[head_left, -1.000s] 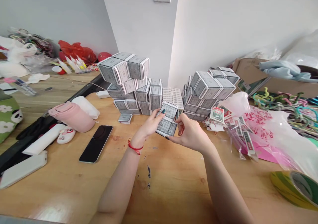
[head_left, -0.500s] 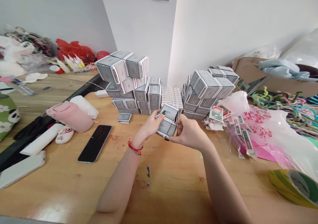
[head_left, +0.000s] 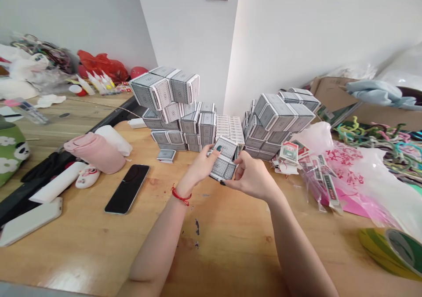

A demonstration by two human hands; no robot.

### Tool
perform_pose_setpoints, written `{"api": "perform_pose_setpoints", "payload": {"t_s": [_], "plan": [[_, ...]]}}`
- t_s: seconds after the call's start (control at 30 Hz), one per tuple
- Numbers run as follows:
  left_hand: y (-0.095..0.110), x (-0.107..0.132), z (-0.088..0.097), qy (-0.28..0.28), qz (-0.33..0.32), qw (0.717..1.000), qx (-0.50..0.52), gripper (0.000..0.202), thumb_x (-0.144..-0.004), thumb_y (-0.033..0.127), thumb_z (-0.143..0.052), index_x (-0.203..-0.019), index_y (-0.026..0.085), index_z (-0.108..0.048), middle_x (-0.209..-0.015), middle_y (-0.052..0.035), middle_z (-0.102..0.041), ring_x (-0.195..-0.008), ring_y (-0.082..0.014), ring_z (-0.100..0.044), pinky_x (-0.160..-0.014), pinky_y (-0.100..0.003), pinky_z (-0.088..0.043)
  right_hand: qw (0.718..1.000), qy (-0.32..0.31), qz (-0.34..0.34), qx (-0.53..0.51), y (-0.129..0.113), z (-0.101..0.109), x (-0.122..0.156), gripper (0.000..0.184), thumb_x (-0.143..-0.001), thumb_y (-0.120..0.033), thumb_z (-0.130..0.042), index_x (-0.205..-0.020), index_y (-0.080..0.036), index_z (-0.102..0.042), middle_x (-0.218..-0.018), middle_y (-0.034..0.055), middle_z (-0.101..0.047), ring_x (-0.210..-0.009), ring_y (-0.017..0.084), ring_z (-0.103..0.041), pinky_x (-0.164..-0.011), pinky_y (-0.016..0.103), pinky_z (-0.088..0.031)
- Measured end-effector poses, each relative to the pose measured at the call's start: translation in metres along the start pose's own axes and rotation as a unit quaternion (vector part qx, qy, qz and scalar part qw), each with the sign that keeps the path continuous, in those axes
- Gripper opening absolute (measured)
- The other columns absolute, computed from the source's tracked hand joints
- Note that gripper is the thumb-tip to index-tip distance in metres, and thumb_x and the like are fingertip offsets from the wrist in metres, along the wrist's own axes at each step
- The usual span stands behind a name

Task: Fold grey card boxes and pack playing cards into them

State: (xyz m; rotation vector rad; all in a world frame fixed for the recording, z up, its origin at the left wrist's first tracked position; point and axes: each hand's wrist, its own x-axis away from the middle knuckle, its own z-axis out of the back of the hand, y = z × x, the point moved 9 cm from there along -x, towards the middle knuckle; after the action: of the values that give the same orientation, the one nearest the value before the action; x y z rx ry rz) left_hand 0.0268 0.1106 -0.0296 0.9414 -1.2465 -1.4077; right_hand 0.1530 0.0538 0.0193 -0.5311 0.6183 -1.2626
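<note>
Between both hands, above the wooden table, is a block of folded playing cards [head_left: 223, 168] with grey patterned backs. My left hand [head_left: 202, 161] grips its left side, thumb on top. At its right edge, my right hand [head_left: 249, 174] is closed, thumb under the near corner and fingers at the side. Behind the hands rise a left stack of card blocks [head_left: 183, 112] and a right stack of card blocks [head_left: 275, 117]. Small packs of cards [head_left: 230, 125] stand in rows between the stacks. A small folded bunch of cards [head_left: 165, 155] lies before the left stack.
To the left lie a black phone [head_left: 127, 189], a pink tumbler [head_left: 95, 152] and a white power bank [head_left: 31, 222]. On the right are opened card boxes [head_left: 289, 153], crumpled plastic bags [head_left: 349, 165], fuzzy craft stems [head_left: 359, 134] and a roll of tape [head_left: 392, 248].
The whole view has shifted slightly. Both hands keep nearly the same grip on the card block, with only small finger movement.
</note>
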Motion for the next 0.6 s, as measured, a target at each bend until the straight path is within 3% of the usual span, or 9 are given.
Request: {"api": "perform_pose_setpoints", "payload": {"t_s": [0.23,0.6], "plan": [[-0.003,-0.003,0.008,0.034,0.018,0.994,0.098,0.043,-0.079,0.046,-0.049,-0.111,0.018,-0.047,-0.100,-0.0061,-0.060,-0.079,-0.0142,-0.055,-0.066,-0.023,-0.043,0.982,-0.066,0.002,-0.177,0.001,-0.016,-0.001,0.042,-0.071,-0.025,-0.060,-0.104,-0.022,-0.034,-0.059,-0.0036,-0.065,-0.051,0.015,-0.063,-0.052,0.024,-0.048],[-0.007,0.000,0.003,0.007,0.068,0.986,0.150,0.039,-0.078,0.046,-0.050,-0.106,0.019,-0.049,-0.087,-0.0030,-0.061,-0.065,-0.0102,-0.054,-0.055,-0.019,-0.041,0.969,-0.076,0.028,-0.234,0.002,-0.018,-0.004,0.049,-0.070,-0.029,-0.063,-0.109,-0.022,-0.035,-0.060,-0.0032,-0.063,-0.053,0.015,-0.064,-0.053,0.025,-0.051]]}}
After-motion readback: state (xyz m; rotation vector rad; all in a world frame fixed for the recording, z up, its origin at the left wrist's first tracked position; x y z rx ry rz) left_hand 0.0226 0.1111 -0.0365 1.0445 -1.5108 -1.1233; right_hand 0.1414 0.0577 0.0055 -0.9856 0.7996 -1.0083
